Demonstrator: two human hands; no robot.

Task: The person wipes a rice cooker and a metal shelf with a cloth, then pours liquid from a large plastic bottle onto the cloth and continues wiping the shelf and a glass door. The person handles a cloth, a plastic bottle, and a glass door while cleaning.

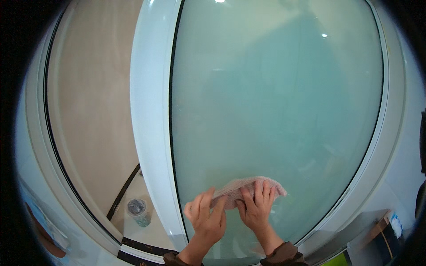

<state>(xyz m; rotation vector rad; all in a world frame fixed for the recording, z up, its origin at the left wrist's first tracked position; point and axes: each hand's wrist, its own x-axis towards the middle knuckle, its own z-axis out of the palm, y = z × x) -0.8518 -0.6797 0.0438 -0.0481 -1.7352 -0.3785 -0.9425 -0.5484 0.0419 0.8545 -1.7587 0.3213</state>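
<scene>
A pink terry cloth (246, 189) lies bunched against the lower part of a frosted glass door panel (273, 109). At its left end, my left hand (208, 216) pinches the cloth between thumb and fingers. My right hand (258, 206) grips the cloth further right, its fingers spread over the fabric and pressing it to the glass. Both wrists come from brown sleeves at the bottom of the view. Part of the cloth is hidden under my fingers.
A wide white door frame (151, 99) borders the glass on the left. Past it, a clear plastic cup-like container (139, 212) stands on a pale floor with dark trim (148, 247). At lower right are a brown wooden piece (376, 229) and a green item (336, 260).
</scene>
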